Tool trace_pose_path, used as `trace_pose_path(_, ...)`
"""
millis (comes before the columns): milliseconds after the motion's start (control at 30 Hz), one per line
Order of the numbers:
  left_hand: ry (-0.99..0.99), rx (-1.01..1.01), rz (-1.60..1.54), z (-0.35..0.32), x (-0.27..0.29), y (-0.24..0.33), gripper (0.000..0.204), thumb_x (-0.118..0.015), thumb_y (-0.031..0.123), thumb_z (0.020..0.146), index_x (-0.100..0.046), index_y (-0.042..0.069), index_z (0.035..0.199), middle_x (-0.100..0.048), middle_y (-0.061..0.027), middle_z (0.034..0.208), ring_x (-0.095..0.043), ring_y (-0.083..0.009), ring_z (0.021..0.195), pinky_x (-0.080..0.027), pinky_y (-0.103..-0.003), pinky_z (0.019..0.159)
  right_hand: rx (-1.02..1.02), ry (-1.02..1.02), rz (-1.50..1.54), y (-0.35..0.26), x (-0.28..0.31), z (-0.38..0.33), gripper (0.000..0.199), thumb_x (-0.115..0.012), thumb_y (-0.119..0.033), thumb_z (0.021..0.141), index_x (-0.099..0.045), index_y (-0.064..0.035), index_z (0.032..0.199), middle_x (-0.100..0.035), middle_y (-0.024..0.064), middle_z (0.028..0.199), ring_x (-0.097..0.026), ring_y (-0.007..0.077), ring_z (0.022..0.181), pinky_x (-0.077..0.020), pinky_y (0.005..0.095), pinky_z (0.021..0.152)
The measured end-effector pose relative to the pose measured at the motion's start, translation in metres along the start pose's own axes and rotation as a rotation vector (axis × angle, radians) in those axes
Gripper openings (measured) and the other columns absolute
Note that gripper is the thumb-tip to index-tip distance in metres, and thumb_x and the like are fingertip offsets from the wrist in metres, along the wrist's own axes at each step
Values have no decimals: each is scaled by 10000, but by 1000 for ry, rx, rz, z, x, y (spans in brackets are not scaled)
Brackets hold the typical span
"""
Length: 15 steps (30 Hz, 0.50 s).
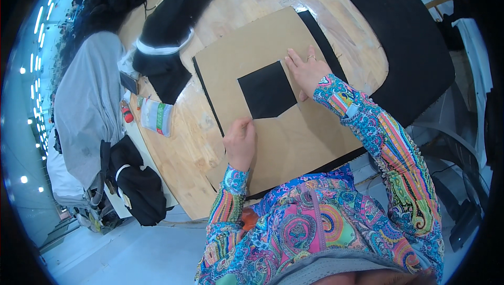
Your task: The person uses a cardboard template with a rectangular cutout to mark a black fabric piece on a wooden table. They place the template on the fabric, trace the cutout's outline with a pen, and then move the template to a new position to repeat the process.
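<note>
Brown board [278,140] laid over black cloth [323,38] on desk [191,143]; black five-sided patch [268,90] seen at board's centre. Right hand [310,72] spread flat on board at patch's two o'clock; left hand [240,140] curled at seven o'clock by patch corner; whether anything is pinched cannot be told.
</note>
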<state>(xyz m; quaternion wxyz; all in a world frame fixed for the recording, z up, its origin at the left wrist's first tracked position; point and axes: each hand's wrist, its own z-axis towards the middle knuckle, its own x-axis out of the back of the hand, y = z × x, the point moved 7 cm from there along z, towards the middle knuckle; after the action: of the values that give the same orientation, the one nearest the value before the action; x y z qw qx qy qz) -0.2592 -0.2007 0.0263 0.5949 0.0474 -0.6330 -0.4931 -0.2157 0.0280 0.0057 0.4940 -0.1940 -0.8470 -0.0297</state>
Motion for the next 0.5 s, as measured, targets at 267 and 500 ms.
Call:
trace_pose_path(267,-145,304,-481,-13,-37,-6,70,-618,41,882,-613,-15,924,-650,-41,825,-613,-84,747,-497,-208,681,2,-21,-55,-6,10,-12,1207,-903,-317,492,-208,-27,1435,-136,126,1528,-244,499,1324,-498,430,931)
trace_pose_path(500,-133,232,-379,-5,-34,16,77,-635,63,865,-633,5,915,-654,-24,776,-606,-63,705,-486,-213,636,12,-6,-65,-6,10,-11,1208,-903,-328,490,-212,-23,1433,-149,132,1524,-265,505,1312,-497,424,937)
